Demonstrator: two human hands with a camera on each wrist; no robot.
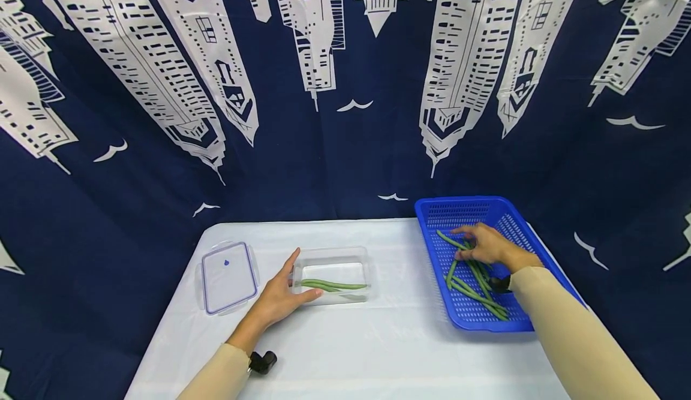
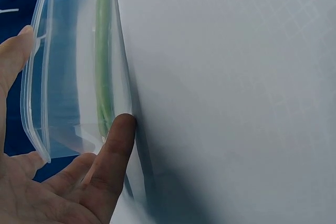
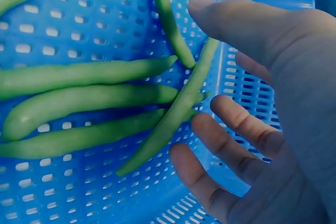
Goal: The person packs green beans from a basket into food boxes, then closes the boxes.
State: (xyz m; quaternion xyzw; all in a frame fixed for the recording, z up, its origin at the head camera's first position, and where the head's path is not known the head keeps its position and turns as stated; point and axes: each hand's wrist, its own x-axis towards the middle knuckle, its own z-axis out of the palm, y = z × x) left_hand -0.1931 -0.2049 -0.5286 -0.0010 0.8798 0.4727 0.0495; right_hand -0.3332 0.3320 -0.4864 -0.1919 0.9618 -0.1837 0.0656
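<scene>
My left hand point(image 1: 279, 298) is at the left end of a clear plastic container point(image 1: 330, 257), thumb along the near side, fingers spread and fairly straight. Its fingertips point(image 2: 124, 124) rest against the container's wall in the left wrist view. Green beans point(image 1: 332, 284) lie inside the container. Over a blue basket point(image 1: 518, 322), my right hand point(image 1: 488, 245) reaches in among several more green beans point(image 1: 475, 295). The right wrist view shows its thumb and fingers apart around one bean point(image 3: 168, 116) that lies across others, with nothing gripped.
A clear lid point(image 1: 229, 277) with a blue seal lies left of the container. The white table point(image 1: 388, 352) carries everything, with the basket at its right edge. Behind hangs a dark blue cloth point(image 1: 335, 166) with white buildings printed on it.
</scene>
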